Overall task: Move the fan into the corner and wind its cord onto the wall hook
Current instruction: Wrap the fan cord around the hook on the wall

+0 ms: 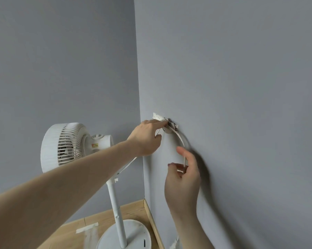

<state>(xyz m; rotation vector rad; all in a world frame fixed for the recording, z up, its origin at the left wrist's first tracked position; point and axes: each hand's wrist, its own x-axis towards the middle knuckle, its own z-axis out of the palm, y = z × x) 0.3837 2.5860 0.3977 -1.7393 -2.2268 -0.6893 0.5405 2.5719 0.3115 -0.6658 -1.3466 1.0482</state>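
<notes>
The fan (74, 146) stands in the corner on its round base (123, 234), head facing nine o'clock. At two o'clock from it, the left hand (146, 138) presses fingertips against the hook (169, 127) on the right wall (241, 87), pinning the cord (180, 139) there. The cord arcs down toward five o'clock into the right hand (183, 178), pinched between thumb and fingers, otherwise loosely curled.
</notes>
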